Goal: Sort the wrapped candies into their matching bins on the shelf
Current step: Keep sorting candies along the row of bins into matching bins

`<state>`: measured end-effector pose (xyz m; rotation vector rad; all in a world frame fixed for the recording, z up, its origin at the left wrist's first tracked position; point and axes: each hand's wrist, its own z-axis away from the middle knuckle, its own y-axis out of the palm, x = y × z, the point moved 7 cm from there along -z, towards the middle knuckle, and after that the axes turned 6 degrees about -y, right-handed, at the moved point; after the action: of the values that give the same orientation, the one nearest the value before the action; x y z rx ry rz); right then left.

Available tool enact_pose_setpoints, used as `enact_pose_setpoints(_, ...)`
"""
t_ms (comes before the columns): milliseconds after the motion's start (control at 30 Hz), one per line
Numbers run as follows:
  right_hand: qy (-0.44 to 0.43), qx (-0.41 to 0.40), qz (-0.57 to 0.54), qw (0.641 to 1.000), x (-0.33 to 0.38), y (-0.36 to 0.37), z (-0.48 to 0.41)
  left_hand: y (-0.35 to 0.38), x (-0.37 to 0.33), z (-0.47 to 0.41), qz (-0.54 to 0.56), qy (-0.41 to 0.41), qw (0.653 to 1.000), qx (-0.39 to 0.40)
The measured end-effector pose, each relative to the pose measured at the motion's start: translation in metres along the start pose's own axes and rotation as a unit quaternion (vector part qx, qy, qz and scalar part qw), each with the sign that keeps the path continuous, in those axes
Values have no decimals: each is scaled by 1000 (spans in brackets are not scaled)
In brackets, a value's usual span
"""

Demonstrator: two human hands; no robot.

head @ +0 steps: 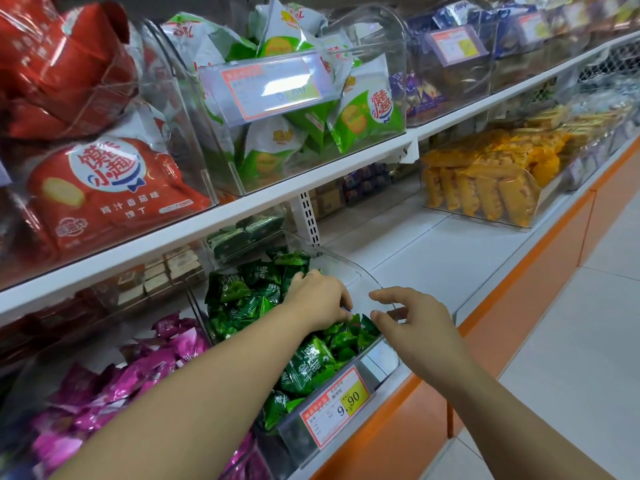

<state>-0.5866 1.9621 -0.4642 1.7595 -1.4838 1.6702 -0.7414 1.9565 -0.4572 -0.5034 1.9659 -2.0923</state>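
Observation:
A clear bin (349, 268) on the lower shelf holds several green wrapped candies (308, 362). My left hand (317, 297) is inside it, palm down, with its fingers curled into the pile and round a green candy at the fingertips. My right hand (412, 323) hovers at the bin's right wall, forefinger and thumb spread apart and holding nothing. To the left, another clear bin holds pink-purple wrapped candies (114, 389). My left forearm crosses over the front of both bins.
A price tag (334, 405) reading 9.90 is on the green bin's front. The upper shelf (214, 216) carries bins of red snack bags (104, 192) and green snack bags (363, 116). Bare white shelf and a bin of yellow packets (481, 188) lie to the right.

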Motion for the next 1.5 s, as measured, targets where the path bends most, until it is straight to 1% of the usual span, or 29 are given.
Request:
enact_pose_setpoints(100, -2, 2, 2, 1000, 0, 0, 0, 5, -2, -2, -25, -14, 1000, -1)
enact_pose_setpoints(233, -5, 5, 4, 1000, 0, 1, 1, 4, -5, 0, -57, -13, 998, -38)
enact_pose_setpoints(400, -8, 9, 1, 1000, 1, 1, 1, 4, -5, 0, -77, -10, 995, -66)
enact_pose_setpoints(467, -8, 12, -7, 1000, 0, 0, 1, 0, -2, 0, -63, -12, 995, -71)
enact_pose_setpoints(533, -5, 13, -18, 1000, -1, -2, 1, -10, 4, 1, -13, -15, 997, -79)
enact_pose_setpoints(633, -12, -1, -23, 1000, 2, -4, 2, -32, 16, 12, 114, -18, 988, -102)
enact_pose_setpoints(733, -44, -50, -22, 998, 11, -12, 1, -54, 20, 30, 242, 18, 962, -125)
enact_pose_setpoints(833, -56, -62, -39, 996, 19, -12, 1, -75, 9, 50, 354, 73, 925, -119)
enact_pose_setpoints(900, -62, -67, -61, 994, 23, -11, 0, -83, -1, 57, 388, 104, 910, -100)
enact_pose_setpoints(967, -72, -73, -87, 991, 25, -12, -1, -85, -10, 59, 404, 126, 903, -74)
enact_pose_setpoints(1067, -73, -103, -120, 985, 21, -20, -3, -79, -9, 52, 418, 126, 897, -62)
enact_pose_setpoints(1100, -66, -118, -131, 982, 18, -23, -2, -74, -4, 47, 406, 109, 905, -68)
enact_pose_setpoints(1167, -48, -141, -156, 976, 12, -29, -1, -56, 10, 33, 333, 63, 938, -72)
enact_pose_setpoints(1200, -41, -147, -164, 975, 10, -30, -1, -44, 16, 26, 285, 43, 956, -56)
enact_pose_setpoints(1267, -31, -149, -164, 975, 6, -30, -1, -19, 23, 14, 195, 15, 981, 6)
enact_pose_setpoints(1333, -20, -146, -163, 976, 3, -28, -2, -3, 24, 5, 129, 3, 991, 42)
enact_pose_setpoints(1500, -6, -141, -164, 976, 0, -28, -3, -1, 16, -7, -6, -4, 1000, 12)
